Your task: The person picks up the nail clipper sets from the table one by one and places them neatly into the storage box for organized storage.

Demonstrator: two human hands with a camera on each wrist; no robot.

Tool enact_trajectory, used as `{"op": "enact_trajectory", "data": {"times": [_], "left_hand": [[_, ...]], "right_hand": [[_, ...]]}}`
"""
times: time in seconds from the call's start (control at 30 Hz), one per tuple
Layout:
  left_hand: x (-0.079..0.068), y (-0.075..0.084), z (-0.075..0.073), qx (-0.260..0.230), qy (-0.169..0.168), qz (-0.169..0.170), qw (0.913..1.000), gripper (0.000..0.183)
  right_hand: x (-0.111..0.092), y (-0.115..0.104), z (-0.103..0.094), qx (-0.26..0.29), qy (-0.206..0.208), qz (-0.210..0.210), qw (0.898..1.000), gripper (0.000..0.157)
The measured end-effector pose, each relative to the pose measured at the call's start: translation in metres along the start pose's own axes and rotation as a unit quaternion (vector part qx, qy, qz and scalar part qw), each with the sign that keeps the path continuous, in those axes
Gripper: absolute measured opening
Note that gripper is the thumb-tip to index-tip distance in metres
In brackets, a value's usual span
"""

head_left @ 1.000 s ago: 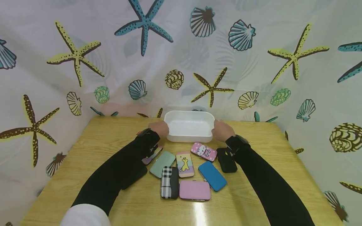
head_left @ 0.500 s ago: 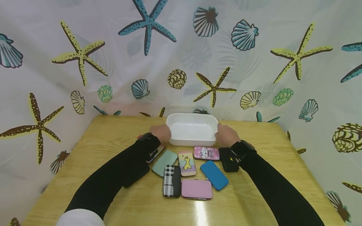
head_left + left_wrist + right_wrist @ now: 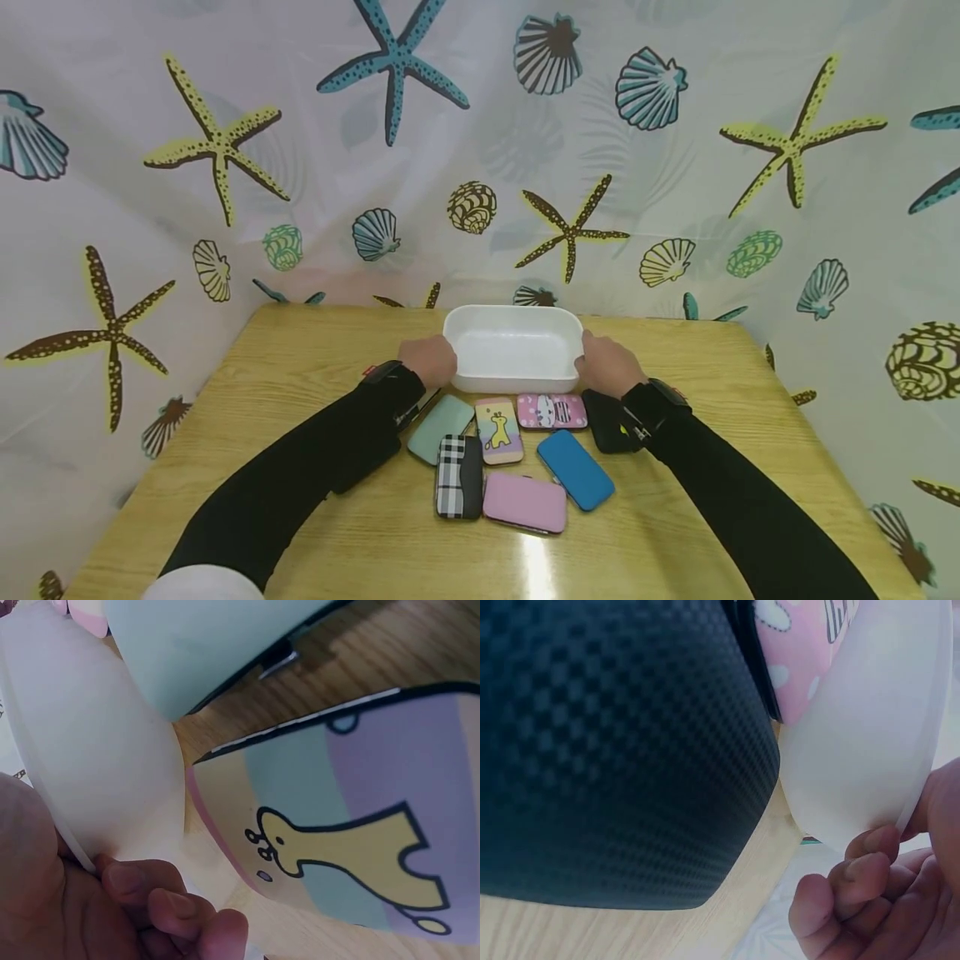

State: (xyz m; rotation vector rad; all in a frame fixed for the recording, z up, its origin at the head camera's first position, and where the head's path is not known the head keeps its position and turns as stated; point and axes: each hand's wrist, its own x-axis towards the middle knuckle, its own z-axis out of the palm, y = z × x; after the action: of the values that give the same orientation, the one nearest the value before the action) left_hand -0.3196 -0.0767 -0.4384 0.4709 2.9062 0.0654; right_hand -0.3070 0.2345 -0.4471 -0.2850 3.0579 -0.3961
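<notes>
A white rectangular tub [image 3: 517, 383] is near the back of the table, its inside bare. My left hand [image 3: 429, 360] grips its left end, with curled fingers under the rim in the left wrist view. At the opposite end my right hand [image 3: 609, 365] pinches the rim between thumb and fingers. Close in front lie several flat cases: a giraffe case [image 3: 498, 430], a pink polka-dot case [image 3: 552, 412], a mint case [image 3: 441, 428] and a black case [image 3: 611, 423]. In the right wrist view the black case [image 3: 615, 750] looms large beside the tub [image 3: 862, 727].
Nearer the front are a blue case [image 3: 575, 470], a pink case [image 3: 525, 502] and a black-and-white checked case [image 3: 458, 477]. My left sleeve [image 3: 292, 475] partly hides a dark case. A curtain [image 3: 480, 125] printed with shells and starfish encloses the wooden table [image 3: 315, 350].
The tub has come slightly nearer with both hands on it. The pink polka-dot case has turned straighter along the tub's front, and the blue and pink cases have shifted slightly.
</notes>
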Motion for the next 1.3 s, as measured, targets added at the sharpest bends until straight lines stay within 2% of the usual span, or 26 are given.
{"op": "enact_trajectory", "data": {"times": [0.17, 0.37, 0.47, 0.6, 0.73, 0.8, 0.93, 1.0, 1.13, 1.2, 1.3], "left_hand": [[0.000, 0.002, 0.002, -0.007, 0.006, -0.015, 0.9998, 0.037], [0.003, 0.003, 0.003, 0.016, -0.001, -0.006, 0.9999, 0.037], [0.005, 0.003, 0.004, 0.032, 0.002, -0.007, 0.9995, 0.038], [0.005, 0.004, 0.004, 0.044, 0.001, -0.012, 0.9990, 0.039], [0.004, 0.008, 0.001, 0.045, -0.009, -0.013, 0.9989, 0.037], [0.004, 0.008, 0.000, 0.041, -0.014, -0.014, 0.9990, 0.038], [0.003, 0.007, -0.001, 0.043, -0.017, -0.008, 0.9989, 0.039], [0.003, 0.006, -0.001, 0.045, -0.020, -0.007, 0.9987, 0.039], [0.001, 0.005, -0.003, 0.050, -0.024, -0.008, 0.9984, 0.039], [0.000, 0.006, -0.004, 0.052, -0.022, -0.005, 0.9984, 0.038], [-0.001, 0.006, -0.005, 0.054, -0.019, -0.001, 0.9984, 0.037]], "right_hand": [[-0.002, 0.003, -0.001, 0.001, -0.003, -0.013, 1.000, 0.043], [-0.006, 0.008, -0.006, -0.011, -0.007, -0.023, 1.000, 0.050], [-0.007, 0.013, -0.010, 0.001, -0.002, -0.022, 1.000, 0.056], [-0.012, 0.024, -0.016, 0.023, 0.003, -0.024, 0.999, 0.057], [-0.024, 0.041, -0.024, 0.015, -0.006, -0.039, 0.999, 0.052], [-0.031, 0.048, -0.027, 0.010, -0.023, -0.049, 0.999, 0.049], [-0.046, 0.053, -0.028, 0.013, -0.091, -0.070, 0.993, 0.051], [-0.053, 0.052, -0.025, 0.013, -0.129, -0.084, 0.988, 0.061], [-0.061, 0.045, -0.017, 0.014, -0.187, -0.099, 0.977, 0.093], [-0.063, 0.040, -0.014, 0.010, -0.204, -0.098, 0.974, 0.104], [-0.065, 0.036, -0.010, -0.003, -0.215, -0.091, 0.972, 0.112]]}}
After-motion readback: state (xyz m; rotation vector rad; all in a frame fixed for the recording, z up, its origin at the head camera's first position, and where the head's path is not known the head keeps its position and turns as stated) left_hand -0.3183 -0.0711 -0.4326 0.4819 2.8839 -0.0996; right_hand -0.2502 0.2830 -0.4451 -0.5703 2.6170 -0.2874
